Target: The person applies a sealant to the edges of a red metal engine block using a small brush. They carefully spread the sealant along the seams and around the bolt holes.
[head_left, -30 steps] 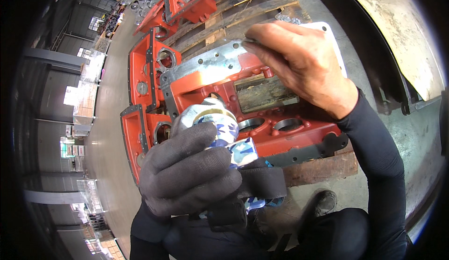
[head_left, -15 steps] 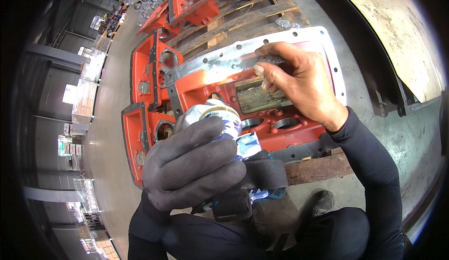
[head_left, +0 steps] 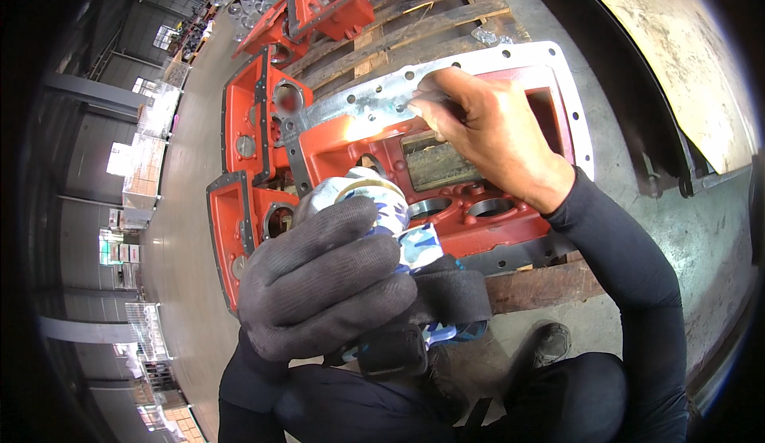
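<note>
My left hand (head_left: 327, 280), in a dark knitted glove, has its fingers curled round a blue-and-white camouflage-patterned bundle (head_left: 390, 212) with a pale rounded top. Its exact kind is unclear. A black strap (head_left: 454, 295) hangs beside it. My bare right hand (head_left: 502, 128) is over the far flange of a large red metal housing (head_left: 494, 240). Thumb and forefinger are pinched near the bright metal flange face (head_left: 386, 96); a dark bit shows between them, too small to name. The housing has bolt holes, round bores and a rectangular opening.
Several red housings, one of them a smaller casting (head_left: 247, 124), stand to the left and at the back. Wooden pallet slats (head_left: 390, 33) lie beneath and beyond. A large pale panel (head_left: 685, 45) with a dark edge is at the right. My shoe (head_left: 550, 347) is near the pallet.
My right hand has moved left along the flange, its fingers now closer together and lower over the metal. The left hand and its bundle have barely shifted.
</note>
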{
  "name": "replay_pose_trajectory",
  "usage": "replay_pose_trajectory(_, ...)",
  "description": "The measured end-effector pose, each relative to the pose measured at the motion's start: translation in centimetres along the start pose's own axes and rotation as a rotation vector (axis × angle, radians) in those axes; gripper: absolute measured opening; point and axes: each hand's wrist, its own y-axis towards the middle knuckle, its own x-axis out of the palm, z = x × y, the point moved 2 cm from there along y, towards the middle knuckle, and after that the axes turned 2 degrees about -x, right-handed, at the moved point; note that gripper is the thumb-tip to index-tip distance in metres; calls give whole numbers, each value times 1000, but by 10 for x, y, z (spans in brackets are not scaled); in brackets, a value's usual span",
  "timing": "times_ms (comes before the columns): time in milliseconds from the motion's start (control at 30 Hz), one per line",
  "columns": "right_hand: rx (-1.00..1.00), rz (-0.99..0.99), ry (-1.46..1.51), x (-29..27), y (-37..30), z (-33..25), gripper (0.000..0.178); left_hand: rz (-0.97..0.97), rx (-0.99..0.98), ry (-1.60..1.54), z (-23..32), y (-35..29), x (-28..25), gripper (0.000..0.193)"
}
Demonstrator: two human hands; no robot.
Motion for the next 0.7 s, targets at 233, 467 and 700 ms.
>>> replay_pose_trajectory(233, -188, 10, -95, 9, 12, 1, 17, 36, -39, -6, 0, -3, -1, 39)
replay_pose_trajectory(467, -390, -6, -194, 16, 13, 1, 14, 40, -32, 11, 0, -6, -1, 37)
replay_pose_trajectory(700, -481, -18, -298, 18, 11, -4, 19, 21, -22, 2, 2, -5, -7, 38)
